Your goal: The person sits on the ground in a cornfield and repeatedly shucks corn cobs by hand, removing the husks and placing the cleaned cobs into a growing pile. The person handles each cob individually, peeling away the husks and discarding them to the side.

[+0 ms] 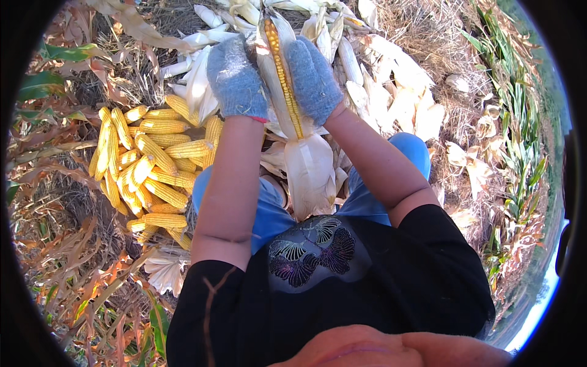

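Observation:
Between my two hands stands an ear of corn (282, 73), its yellow kernels showing through a long split in the pale husk. My left hand (237, 78), in a grey-blue knitted glove, is closed on the husk at the ear's left side. On the other side my right hand (313, 79), gloved alike, grips the husk's right edge. A peeled-back husk leaf (310, 170) hangs from the lower end of the ear toward my body. Both thumbs and most fingertips are hidden.
A pile of bare yellow corn cobs (160, 159) lies to my left. Pale husks and unpeeled ears (391, 79) are spread ahead and to the right. Dry stalks and leaves (79, 269) cover the ground at left; green plants (516, 147) line the right.

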`<state>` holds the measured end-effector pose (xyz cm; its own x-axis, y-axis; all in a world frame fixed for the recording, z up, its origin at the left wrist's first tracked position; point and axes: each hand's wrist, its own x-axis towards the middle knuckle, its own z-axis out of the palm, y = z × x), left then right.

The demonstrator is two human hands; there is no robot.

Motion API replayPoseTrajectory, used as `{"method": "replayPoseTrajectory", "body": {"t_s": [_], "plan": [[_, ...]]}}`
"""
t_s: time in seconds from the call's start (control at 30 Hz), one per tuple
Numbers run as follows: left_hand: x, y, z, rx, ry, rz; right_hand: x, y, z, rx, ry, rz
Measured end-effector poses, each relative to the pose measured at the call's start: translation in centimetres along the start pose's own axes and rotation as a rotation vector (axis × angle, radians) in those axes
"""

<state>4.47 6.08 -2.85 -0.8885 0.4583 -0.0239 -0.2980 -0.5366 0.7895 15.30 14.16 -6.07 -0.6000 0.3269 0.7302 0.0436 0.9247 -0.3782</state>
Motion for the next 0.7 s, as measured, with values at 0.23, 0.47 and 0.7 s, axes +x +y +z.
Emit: {"method": "replayPoseTrajectory", "body": {"t_s": [0.23,0.47,0.7], "plan": [[-0.6,2.1,0.8,0.314,-0.278,0.269,1.2,0.1,-2.1,0.108,-0.179,0.163],[-1.0,2.1,0.5,0.377,-0.256,0.233,1.0,-0.3,-2.3,0.283,-0.131,0.286],[1.1,0.2,-0.9,0.699,-0.199,0.458,1.9,-0.8,-2.9,0.261,-0.097,0.152]]}}
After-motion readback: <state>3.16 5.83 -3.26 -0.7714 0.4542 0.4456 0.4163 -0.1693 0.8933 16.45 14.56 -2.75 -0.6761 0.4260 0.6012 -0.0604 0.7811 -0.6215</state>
